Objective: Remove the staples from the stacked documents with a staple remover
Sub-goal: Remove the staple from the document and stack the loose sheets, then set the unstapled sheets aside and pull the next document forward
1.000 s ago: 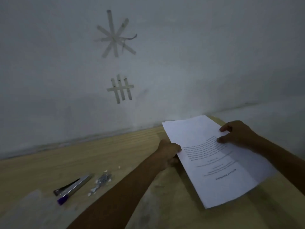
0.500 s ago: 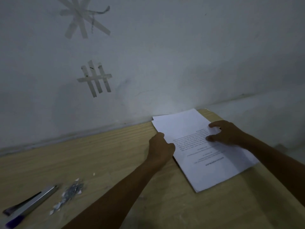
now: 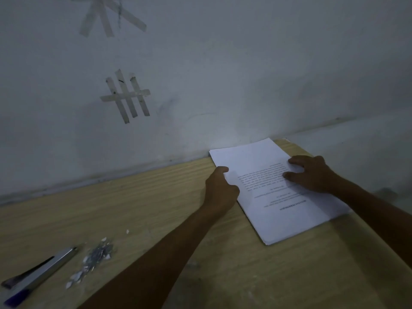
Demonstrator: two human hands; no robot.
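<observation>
Dim grey wall (image 3: 223,74) with crossed tape strips (image 3: 126,95) backs a pale wooden table (image 3: 133,208), and both hands work at its far right end.

A second ago the stacked documents (image 3: 289,219) were tilted up off the wood, held at both side edges. Now they lie flat on the table, their far corner almost at the wall, with the printed text upside down to the person. The right hand (image 3: 316,175) has moved from the stack's edge onto the top sheet and presses there with fingers spread wide, holding nothing. The left hand (image 3: 219,190) sits at the stack's left edge, fingers curled and the thumb tip on the paper. I cannot tell whether its fingers still pinch the sheets or only rest against them.

The staple remover (image 3: 42,275) lies untouched well to the left of the left forearm and nearer the person. Just beside it is a small heap of pulled staples (image 3: 95,259) and paper scraps.

The heap suggests that staples have already come out. No staple shows on the top sheet, though the light is too poor to be sure. Putting the stack down looks like squaring it up, either as finished work or to ready it for the tool. Further pulling would need a hand to leave the paper and reach back left for the remover.
</observation>
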